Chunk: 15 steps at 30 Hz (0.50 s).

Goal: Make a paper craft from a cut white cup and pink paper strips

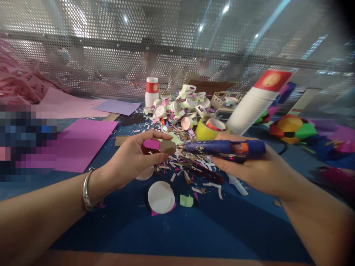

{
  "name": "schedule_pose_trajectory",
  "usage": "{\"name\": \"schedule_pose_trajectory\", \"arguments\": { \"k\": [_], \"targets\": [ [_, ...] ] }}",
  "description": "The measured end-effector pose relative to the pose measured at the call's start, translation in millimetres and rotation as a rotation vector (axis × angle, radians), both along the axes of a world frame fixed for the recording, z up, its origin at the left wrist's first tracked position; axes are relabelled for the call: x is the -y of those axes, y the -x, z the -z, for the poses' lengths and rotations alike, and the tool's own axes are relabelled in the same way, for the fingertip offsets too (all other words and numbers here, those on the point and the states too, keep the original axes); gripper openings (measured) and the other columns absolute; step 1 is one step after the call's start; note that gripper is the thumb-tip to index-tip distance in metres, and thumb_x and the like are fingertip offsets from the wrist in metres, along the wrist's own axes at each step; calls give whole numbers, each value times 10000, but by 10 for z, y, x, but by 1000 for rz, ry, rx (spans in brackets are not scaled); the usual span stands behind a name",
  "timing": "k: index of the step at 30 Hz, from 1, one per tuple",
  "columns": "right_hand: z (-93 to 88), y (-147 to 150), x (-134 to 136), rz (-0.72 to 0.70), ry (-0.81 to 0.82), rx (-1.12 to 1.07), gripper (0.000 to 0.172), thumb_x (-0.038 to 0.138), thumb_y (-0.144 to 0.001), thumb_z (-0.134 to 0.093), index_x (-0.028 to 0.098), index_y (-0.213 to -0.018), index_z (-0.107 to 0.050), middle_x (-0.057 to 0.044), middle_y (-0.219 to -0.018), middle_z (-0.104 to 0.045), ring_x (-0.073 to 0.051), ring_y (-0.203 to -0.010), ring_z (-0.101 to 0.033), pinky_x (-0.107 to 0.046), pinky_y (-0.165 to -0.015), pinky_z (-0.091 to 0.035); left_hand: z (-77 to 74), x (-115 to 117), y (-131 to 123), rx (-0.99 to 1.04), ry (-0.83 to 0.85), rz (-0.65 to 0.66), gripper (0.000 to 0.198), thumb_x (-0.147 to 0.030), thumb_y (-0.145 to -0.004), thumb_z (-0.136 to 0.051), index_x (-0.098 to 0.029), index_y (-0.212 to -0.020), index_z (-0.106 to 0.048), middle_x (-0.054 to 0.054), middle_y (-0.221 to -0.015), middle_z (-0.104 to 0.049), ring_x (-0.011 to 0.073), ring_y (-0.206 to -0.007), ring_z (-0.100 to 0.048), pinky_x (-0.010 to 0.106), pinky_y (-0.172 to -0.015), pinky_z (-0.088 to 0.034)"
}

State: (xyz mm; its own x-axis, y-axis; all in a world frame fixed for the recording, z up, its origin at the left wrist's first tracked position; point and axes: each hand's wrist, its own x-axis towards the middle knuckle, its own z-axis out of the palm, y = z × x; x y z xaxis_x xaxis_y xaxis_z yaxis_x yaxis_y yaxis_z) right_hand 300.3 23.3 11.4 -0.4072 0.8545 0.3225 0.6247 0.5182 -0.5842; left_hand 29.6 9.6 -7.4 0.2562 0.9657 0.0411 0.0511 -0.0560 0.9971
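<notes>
Hands (pixel 129 159) hold glue gun (pixel 210 147) and paper (pixel 168 146), seemingly touching.

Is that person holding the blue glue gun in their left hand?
No, the right hand grips the blue glue gun, while the left hand holds a small brown-and-pink piece.

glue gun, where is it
In the head view, the blue glue gun is right of centre in the right hand, tip near the brown piece in the left hand.

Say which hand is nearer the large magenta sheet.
Left. The left hand is just right of the magenta sheet; the right hand, holding a glue gun, is farther right.
</notes>
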Motion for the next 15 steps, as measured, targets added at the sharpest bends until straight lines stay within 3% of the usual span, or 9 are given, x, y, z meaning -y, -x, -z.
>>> {"name": "schedule_pose_trajectory", "arguments": {
  "k": [4,11,15],
  "targets": [
    [-32,4,7,-42,72,7,74,304,-820,-675,238,-839,-646,35,-690,-574,-149,-628,-512,-263,-538,-421,2,6,3,15,-1,26,364,-188,-794,-762,-221,-1140,-653,-4,-838,-706,106,-706,-633,200,-625,-510],
    [-5,-15,12,-21,77,1,169,306,-812,-676,226,-734,-550,44,-642,-531,-138,-582,-489,-260,-513,-390,-11,5,-7,-7,6,9,351,-173,-779,-765,-225,-1112,-664,-14,-812,-700,108,-702,-634,202,-624,-504],
    [20,-14,16,0,83,-10,145,313,-804,-689,231,-753,-581,45,-640,-562,-141,-573,-512,-256,-508,-409,-24,16,-12,-11,19,8,361,-220,-776,-780,-230,-1116,-659,-15,-797,-700,113,-696,-634,204,-615,-493]
  ]
}}
